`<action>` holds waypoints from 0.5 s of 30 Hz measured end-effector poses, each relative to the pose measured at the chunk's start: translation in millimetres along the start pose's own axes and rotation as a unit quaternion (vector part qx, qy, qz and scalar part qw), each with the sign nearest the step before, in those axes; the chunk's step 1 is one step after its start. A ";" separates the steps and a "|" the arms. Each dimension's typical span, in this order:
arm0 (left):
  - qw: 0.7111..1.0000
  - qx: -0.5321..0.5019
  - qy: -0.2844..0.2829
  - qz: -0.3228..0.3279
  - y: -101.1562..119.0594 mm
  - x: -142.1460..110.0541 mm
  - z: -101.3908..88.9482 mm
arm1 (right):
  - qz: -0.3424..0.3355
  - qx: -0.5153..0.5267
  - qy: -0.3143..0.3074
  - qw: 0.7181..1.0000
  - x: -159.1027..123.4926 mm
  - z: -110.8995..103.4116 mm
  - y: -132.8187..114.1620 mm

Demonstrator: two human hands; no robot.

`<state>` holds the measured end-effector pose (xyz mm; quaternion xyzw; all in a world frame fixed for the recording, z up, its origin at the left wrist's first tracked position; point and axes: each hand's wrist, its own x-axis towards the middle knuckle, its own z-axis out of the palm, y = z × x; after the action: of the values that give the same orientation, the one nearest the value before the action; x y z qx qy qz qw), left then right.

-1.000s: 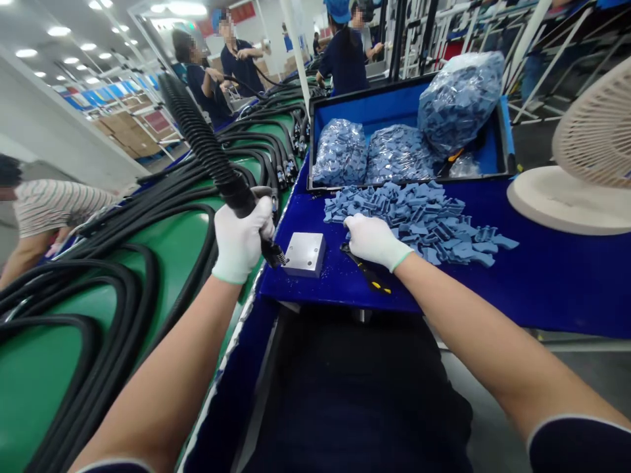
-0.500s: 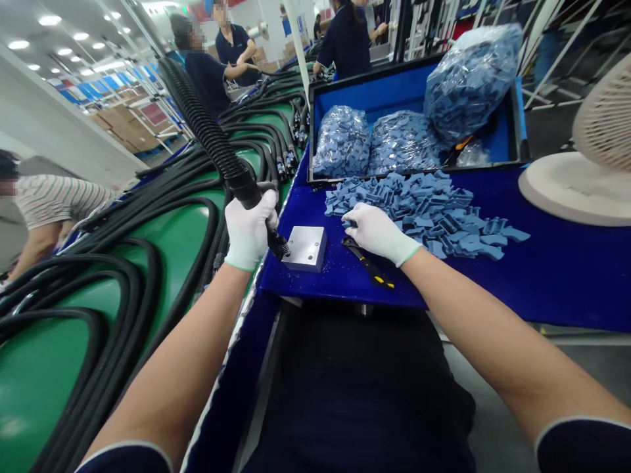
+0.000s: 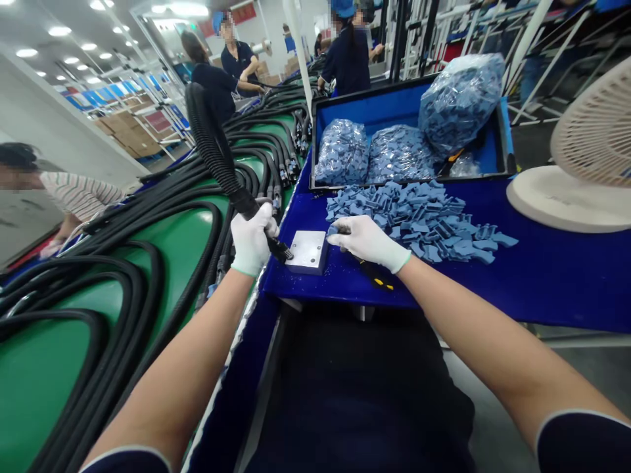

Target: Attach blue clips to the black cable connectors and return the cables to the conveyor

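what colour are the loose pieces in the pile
The loose pieces are greyish blue; the head view shows them best.

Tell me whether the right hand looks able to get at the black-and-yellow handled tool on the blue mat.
Likely yes: the right hand sits just above the black-and-yellow handled tool on the blue mat, with nothing between them. It seems to pinch a small blue piece, which may need setting down first.

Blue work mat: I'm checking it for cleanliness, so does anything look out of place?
Small pale specks lie on the blue work mat just below the square metal block. They look like stray debris on the otherwise dark surface, but they are too small to identify.
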<state>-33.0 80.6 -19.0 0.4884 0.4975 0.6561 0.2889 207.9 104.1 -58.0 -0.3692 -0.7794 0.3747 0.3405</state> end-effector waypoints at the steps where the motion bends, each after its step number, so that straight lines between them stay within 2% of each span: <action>1: 1.000 -0.002 0.000 0.003 -0.9 0.1 -1.6 | 0.006 0.011 -0.002 1.000 -0.8 0.9 0.8; 4: 0.995 0.086 -0.005 0.041 2.4 -3.6 5.1 | -0.006 0.045 -0.019 0.999 0.7 3.2 -0.9; 7: 0.970 0.222 0.020 0.099 8.7 -8.9 20.7 | -0.044 0.070 -0.035 0.996 8.8 8.4 -9.9; 9: 0.954 0.276 0.039 0.113 10.1 -10.6 28.4 | -0.043 0.083 -0.046 0.994 15.1 13.6 -16.8; 11: 0.948 0.293 0.061 0.108 8.2 -10.1 30.5 | -0.028 0.098 -0.058 0.993 19.4 18.1 -22.3; 13: 0.954 0.272 0.074 0.100 4.3 -7.6 27.0 | -0.016 0.103 -0.071 0.992 20.6 20.9 -25.6; 15: 0.972 0.215 0.046 0.080 0.3 -4.1 19.8 | -0.016 0.088 -0.075 0.993 19.8 22.2 -27.4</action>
<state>-13.2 84.2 -19.6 0.5462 0.5995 0.5763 0.1004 171.5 100.9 -40.9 -0.2960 -0.7724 0.4630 0.3184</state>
